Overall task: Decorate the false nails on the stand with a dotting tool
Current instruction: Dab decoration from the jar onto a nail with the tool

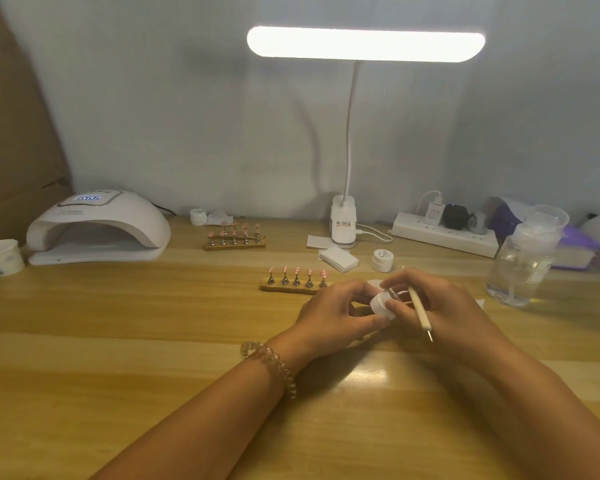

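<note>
Cream-handled dotting tool (420, 310) being readied, nails not yet touched
We are holding the tool tucked in our right hand (440, 306) while our left hand (333, 317) is gripping a small white piece (381, 304), pad or pot we cannot tell, just beside the near stand (293, 288) of false nails (297, 270). Its long axis is slanting away from us, bare metal tip pointing back toward us and rightward. We are judging this preparation; next the tip needs turning toward the nails
</note>
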Tool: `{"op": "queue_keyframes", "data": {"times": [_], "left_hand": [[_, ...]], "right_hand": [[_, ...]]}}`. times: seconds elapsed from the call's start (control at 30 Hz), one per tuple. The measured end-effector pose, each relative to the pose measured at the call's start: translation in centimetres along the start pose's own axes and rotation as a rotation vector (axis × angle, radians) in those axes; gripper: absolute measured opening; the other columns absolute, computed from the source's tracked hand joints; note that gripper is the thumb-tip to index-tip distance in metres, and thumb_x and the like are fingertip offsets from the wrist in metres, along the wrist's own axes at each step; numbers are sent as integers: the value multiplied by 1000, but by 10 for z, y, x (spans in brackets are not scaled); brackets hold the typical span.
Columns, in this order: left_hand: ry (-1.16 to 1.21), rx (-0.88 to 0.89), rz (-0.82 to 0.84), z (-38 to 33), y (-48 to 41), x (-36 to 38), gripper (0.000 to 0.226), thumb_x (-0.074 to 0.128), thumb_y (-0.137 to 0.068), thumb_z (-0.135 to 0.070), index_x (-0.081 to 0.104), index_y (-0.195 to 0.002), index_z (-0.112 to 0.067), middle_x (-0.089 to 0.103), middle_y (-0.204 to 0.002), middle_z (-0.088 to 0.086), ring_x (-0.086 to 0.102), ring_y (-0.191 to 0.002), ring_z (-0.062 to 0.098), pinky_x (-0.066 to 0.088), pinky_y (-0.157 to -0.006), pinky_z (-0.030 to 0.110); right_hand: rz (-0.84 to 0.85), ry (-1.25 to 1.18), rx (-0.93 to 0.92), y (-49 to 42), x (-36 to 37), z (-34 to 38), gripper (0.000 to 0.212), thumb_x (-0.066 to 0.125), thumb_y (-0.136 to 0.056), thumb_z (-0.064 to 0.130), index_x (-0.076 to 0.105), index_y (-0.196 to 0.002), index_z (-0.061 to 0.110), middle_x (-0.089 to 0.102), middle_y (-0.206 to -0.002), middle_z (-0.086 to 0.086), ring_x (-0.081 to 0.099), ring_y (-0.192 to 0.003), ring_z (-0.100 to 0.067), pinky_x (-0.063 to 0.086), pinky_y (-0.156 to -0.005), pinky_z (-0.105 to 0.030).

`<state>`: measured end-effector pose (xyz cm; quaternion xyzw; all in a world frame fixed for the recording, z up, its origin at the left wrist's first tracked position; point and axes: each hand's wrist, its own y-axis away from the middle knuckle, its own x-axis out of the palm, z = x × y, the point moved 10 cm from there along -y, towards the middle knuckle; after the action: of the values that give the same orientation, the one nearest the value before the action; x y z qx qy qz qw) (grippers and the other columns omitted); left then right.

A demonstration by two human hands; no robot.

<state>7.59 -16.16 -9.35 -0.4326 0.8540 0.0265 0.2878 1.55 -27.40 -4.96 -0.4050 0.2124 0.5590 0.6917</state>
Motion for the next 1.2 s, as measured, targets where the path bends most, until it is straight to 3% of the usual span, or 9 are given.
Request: {"op": "queue_keyframes", "data": {"times": [0.1,0.17,0.37,0.7,0.83,0.93,1.0,1.07,1.2], "left_hand": [[-6,-1,21,0,0,2,30,74,-86,-33,68,-115,-28,72,-110,-12,65,-76,9,57,-81,53],[-12,-4,28,-1,0,3,30,73,-87,-35,68,-117,-28,72,-110,-11,67,-81,11,57,-82,54],[-91,27,11,-4,1,1,28,72,-87,-36,67,-114,-28,70,-110,-13,59,-69,6,55,-77,45],[-244,110,-100,-13,3,-2,29,78,-77,-43,54,-92,-37,61,-89,-20,54,-64,0,38,-59,24],[-247,121,-81,-13,2,0,33,80,-76,-41,51,-92,-40,64,-98,-19,55,-65,-1,39,-60,21],[-177,107,-78,-12,1,0,30,80,-78,-37,59,-99,-35,66,-104,-18,57,-65,0,44,-61,24],[-111,78,-91,-9,0,-3,27,78,-81,-33,62,-103,-28,67,-107,-15,61,-65,3,52,-64,32],[-55,50,-98,-7,-1,-7,25,76,-84,-30,64,-105,-24,69,-109,-12,66,-68,12,57,-68,42],[-100,66,-93,-9,0,-6,28,75,-86,-35,65,-109,-22,69,-107,-12,67,-70,13,56,-70,44]], "right_hand": [[11,-43,-24,0,-3,3,23,75,-86,20,63,-103,29,68,-94,13,64,-87,2,47,-68,-11],[4,-59,-33,0,-3,5,24,75,-86,15,62,-102,27,68,-95,12,64,-87,3,48,-69,-8],[36,-89,4,1,2,2,21,74,-88,19,65,-107,24,71,-100,5,69,-93,-12,58,-82,-41],[-53,134,79,2,1,-4,19,66,-87,46,66,-91,28,69,-83,10,64,-79,-11,50,-66,-29],[-39,374,98,4,7,-4,18,75,-84,34,60,-92,27,69,-88,1,62,-82,-23,54,-72,-39],[-73,364,79,5,1,-4,21,62,-88,50,60,-91,29,69,-87,2,62,-79,-23,53,-68,-38],[-52,222,78,5,-2,-4,48,42,-84,70,64,-99,30,70,-88,8,64,-82,-19,53,-72,-40],[22,114,77,3,3,-3,60,40,-78,74,64,-111,31,70,-95,12,65,-88,-13,54,-77,-42],[42,147,49,2,4,-3,41,52,-82,65,63,-106,34,69,-93,14,64,-85,-11,54,-76,-43]]}}
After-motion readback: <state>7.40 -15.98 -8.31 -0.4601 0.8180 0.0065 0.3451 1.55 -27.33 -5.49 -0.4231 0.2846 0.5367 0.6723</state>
